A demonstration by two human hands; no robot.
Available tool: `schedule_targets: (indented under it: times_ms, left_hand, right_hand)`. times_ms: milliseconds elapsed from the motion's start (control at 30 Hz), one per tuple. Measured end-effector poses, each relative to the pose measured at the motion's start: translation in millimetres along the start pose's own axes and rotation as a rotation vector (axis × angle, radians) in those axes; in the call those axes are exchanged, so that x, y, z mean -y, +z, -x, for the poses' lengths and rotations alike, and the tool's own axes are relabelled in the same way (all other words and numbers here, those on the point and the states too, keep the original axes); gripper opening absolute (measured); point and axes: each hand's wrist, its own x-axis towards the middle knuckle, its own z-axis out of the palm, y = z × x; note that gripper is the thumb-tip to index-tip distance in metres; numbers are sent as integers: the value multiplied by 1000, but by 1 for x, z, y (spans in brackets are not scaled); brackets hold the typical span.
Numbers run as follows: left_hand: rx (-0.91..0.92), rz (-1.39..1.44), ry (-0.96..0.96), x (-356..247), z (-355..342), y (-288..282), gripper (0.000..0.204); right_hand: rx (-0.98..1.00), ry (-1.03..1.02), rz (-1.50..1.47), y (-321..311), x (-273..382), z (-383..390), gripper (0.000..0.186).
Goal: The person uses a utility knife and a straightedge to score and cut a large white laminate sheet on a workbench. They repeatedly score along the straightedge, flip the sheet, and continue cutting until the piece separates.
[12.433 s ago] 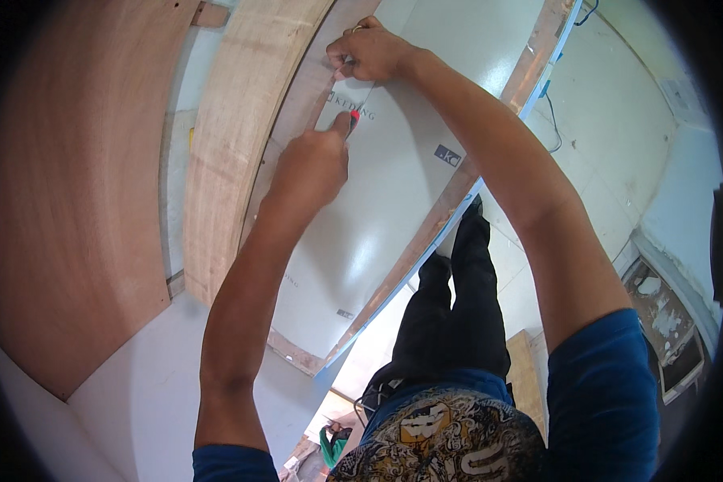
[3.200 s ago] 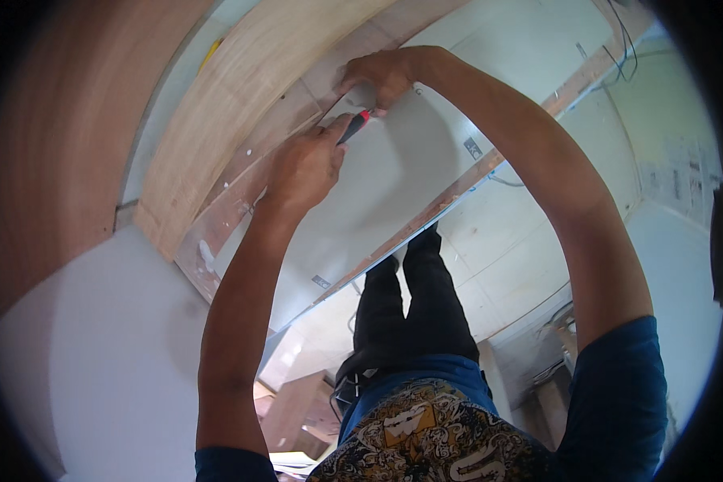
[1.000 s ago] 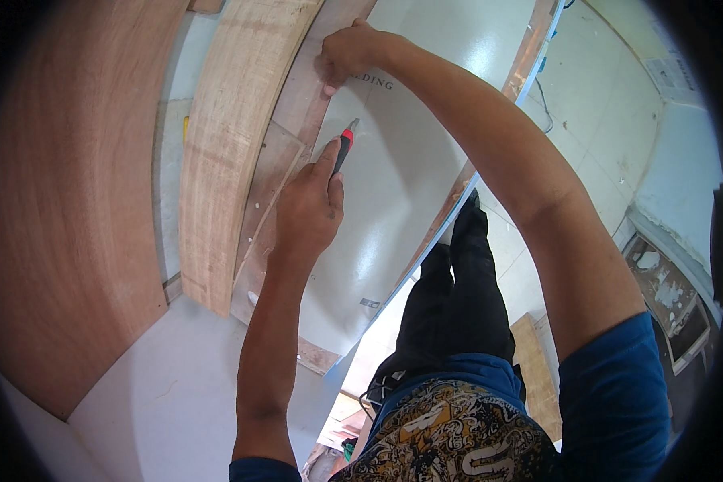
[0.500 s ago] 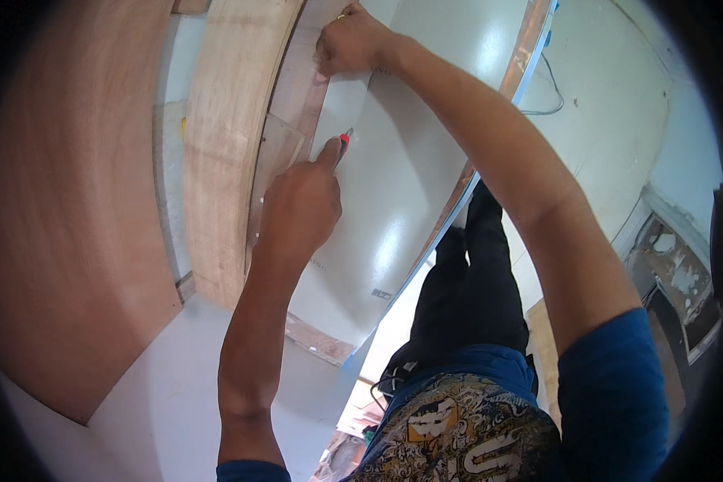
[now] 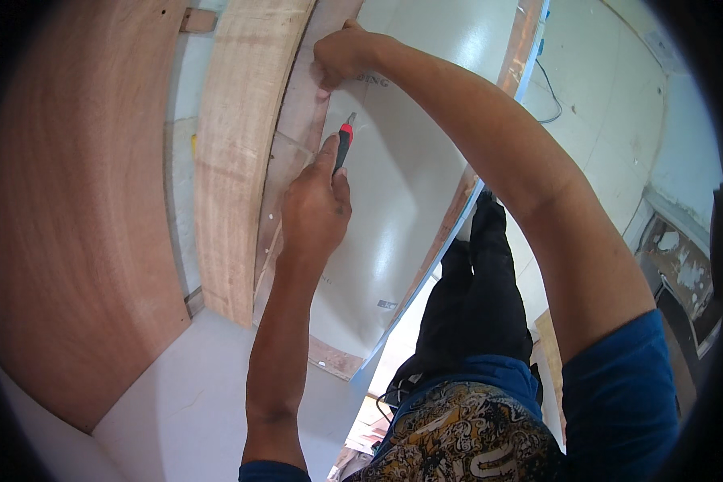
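Observation:
My left hand (image 5: 317, 207) is closed round a black and red utility knife (image 5: 345, 143). Its short metal blade points away from me, over a glossy pale grey sheet (image 5: 394, 161). Farther off, my right hand (image 5: 344, 58) is closed at the sheet's left side, over a reddish-brown wooden strip (image 5: 301, 100). Its fingertips curl down out of sight, so whatever they pinch is hidden. A gap separates the blade from the right hand.
A light wooden board (image 5: 237, 161) runs along the strip's left, with a wide brown plywood panel (image 5: 88, 185) beyond it. Bare wood borders the grey sheet's right edge. A thin dark cable (image 5: 556, 100) lies on the pale tiled floor (image 5: 610, 104).
The view has shifted a little. My left hand has moved slightly right with the knife, which shows more of its handle. The right hand stays by the strip, its fingers more tucked under.

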Motion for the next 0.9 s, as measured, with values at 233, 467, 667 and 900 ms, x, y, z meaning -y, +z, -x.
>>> schedule_targets:
  times_ms: [233, 467, 667, 900]
  left_hand:
    - [-1, -35, 74, 1, -7, 6, 47]
    - [78, -101, 62, 2, -9, -7, 49]
    - [75, -117, 7, -5, 0, 3, 49]
    - [19, 5, -11, 8, -6, 5, 48]
  right_hand:
    - [-2, 7, 12, 2, 0, -1, 42]
    - [4, -5, -58, 3, -8, 1, 45]
    - [-16, -21, 3, 3, -6, 1, 49]
    - [-63, -23, -62, 9, -9, 2, 46]
